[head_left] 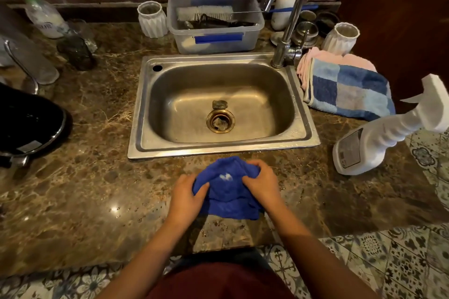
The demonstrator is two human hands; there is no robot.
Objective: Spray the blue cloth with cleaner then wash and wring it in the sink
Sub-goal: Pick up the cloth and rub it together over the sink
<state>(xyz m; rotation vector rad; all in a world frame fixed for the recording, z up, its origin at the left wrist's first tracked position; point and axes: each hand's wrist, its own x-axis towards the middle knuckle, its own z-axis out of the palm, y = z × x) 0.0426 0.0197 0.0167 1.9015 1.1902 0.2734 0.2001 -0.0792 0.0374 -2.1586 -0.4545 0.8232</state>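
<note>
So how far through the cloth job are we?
Spraying looks done: white foam sits on the blue cloth, and the spray bottle stands set aside. Now the left hand and right hand bunch it on the counter. Washing and wringing remain; the sink looks dry.

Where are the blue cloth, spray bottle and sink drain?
blue cloth (227, 192): head view, on its bunched middle between the hands.
spray bottle (374, 145): head view, on the white body right of the sink.
sink drain (220, 121): head view, on the brass ring at the basin bottom.
</note>
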